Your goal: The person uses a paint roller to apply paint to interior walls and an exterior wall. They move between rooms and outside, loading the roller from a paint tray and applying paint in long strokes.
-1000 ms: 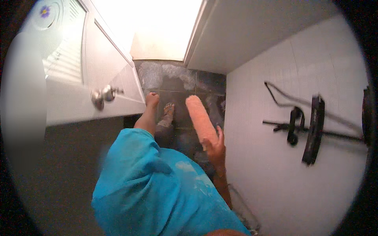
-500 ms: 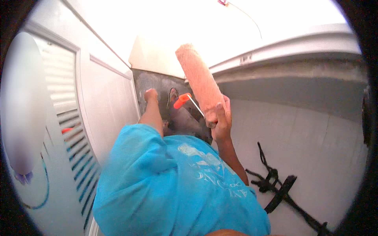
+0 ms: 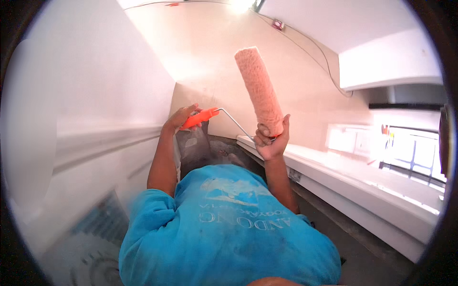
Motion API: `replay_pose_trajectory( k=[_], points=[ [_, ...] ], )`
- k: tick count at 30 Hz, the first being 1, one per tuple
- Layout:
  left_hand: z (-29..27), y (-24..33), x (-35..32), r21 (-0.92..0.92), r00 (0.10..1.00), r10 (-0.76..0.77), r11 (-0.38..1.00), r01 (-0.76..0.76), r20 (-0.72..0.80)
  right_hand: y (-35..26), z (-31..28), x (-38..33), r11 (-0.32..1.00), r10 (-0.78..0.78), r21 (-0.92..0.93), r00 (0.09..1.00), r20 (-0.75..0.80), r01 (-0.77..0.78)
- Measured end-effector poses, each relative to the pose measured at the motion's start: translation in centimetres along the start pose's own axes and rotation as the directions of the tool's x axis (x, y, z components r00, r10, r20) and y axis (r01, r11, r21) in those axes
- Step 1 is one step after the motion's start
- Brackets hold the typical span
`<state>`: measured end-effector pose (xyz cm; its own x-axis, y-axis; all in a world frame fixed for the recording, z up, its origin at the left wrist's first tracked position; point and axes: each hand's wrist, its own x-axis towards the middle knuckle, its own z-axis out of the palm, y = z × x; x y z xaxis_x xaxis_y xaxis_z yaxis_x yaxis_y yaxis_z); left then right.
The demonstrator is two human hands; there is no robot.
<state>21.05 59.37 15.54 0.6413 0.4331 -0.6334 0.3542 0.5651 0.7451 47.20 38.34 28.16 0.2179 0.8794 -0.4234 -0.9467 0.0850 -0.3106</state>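
A paint roller with a long, fluffy pink sleeve is held up in front of my chest, its far end tilted up and to the left. My right hand is closed around the sleeve's near end, thumb pointing up. From that end a bent metal rod runs left to the orange handle. My left hand has its fingers around this handle, with the palm side partly hidden.
A white ledge runs along my right side, below a bright window. To the left stands a pale panelled surface, smeared by motion. Ahead, a cable hangs across the cream wall from a small red box.
My left hand has come up from hanging apart and taken hold of the orange handle. The roller has swung slightly right and more upright. The view has tipped up toward the wall.
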Motion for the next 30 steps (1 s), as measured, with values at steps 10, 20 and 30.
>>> replay_pose_trajectory(
  k=[10, 20, 30],
  points=[
    [-0.1, 8.2, -13.2, 0.603, 0.916, 0.377, 0.765, -0.225, -0.136, 7.8, 0.3, -9.2, 0.947, -0.319, -0.11, 0.926, -0.199, 0.303],
    [4.1, 18.2, -17.4, 0.827, 0.84, 0.527, 0.525, -0.199, -0.133, 5.9, 3.0, -6.6, 0.86, -0.494, -0.411, 0.695, -0.522, 0.302],
    [-8.9, 26.3, -12.2, 0.695, 0.865, 0.39, 0.716, -0.07, -0.315, -0.4, 3.7, 15.6, 0.207, -0.215, -0.927, 0.939, 0.268, 0.312]
  ],
)
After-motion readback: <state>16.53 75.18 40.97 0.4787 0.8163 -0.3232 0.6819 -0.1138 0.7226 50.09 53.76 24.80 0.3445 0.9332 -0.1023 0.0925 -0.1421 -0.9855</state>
